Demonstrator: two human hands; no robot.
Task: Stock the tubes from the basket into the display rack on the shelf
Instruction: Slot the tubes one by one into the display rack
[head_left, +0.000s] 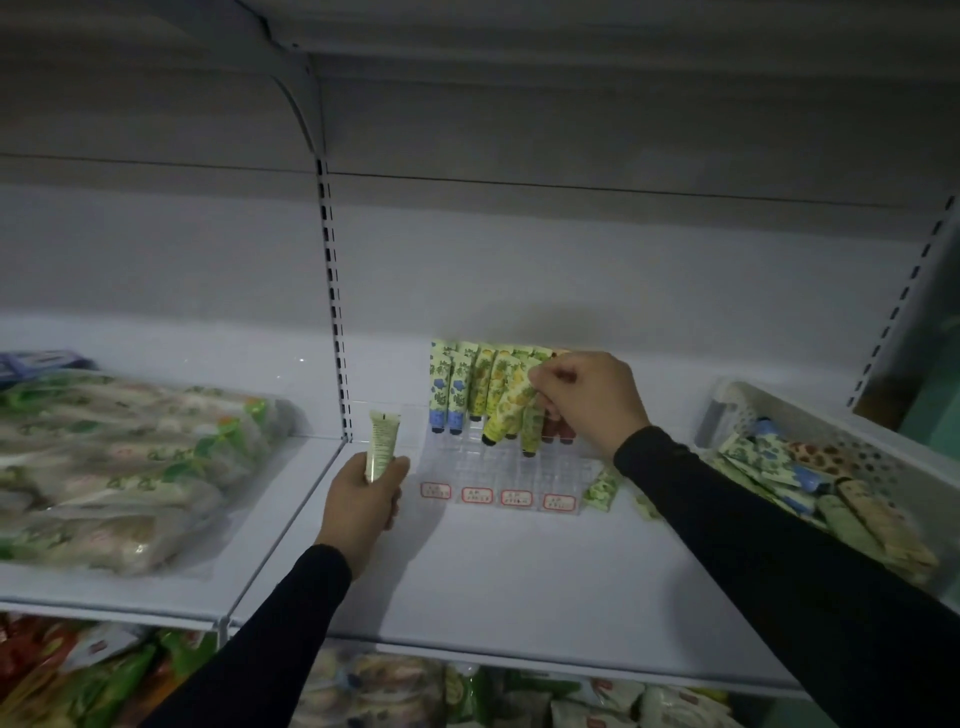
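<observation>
Right now the step in hand looks like seating a tube: the right hand (582, 400) pinches the crimped top of a green-and-yellow patterned tube (511, 410) that leans tilted over the clear plastic display rack (498, 467) on the white shelf (519, 571), its dark cap down near a slot. The left hand (363, 512) grips a pale green tube (381, 439) upright, crimp end up, just left of the rack, probably next in line.

To finish, the tilted tube likely needs straightening so its cap drops into an open cell, then release; after that the left hand's tube could go into the bare front rows.

Only the rack's back rows are filled: blue-flowered tubes (449, 387) at left, yellow-green ones in the middle, reddish-brown ones partly hidden behind the right hand. Small red-bordered labels (477, 494) run along its front edge. At the right, a white perforated plastic basket (852, 441) holds a loose heap of more patterned tubes, and one green tube (602, 488) lies on the shelf beside the rack.
</observation>
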